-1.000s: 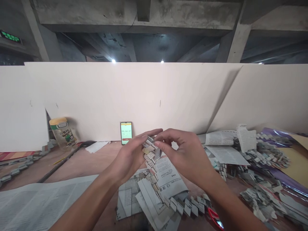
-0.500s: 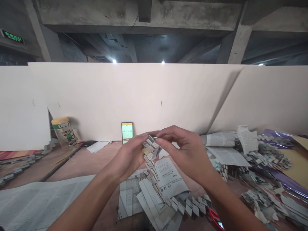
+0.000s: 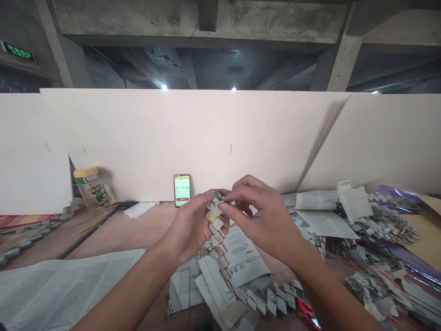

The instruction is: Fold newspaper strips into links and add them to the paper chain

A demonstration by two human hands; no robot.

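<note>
A zigzag chain of folded newspaper strips hangs from my hands and trails down to the table, curving right at its lower end. My left hand is closed around the chain's upper end, thumb on top. With thumb and index finger pinched, my right hand grips the top links at the same end; the exact piece between its fingertips is partly hidden. Beneath the chain lie a folded newspaper sheet and several cut paper pieces.
A phone showing a timer leans on the white board. At left stand a bottle and a large newspaper sheet. Red-handled scissors lie front right, beside heaps of folded paper pieces.
The chain's upper part has turned to face me more and shifted slightly right. My right fingers have bent more over its end, and my left fingers now show behind it.
</note>
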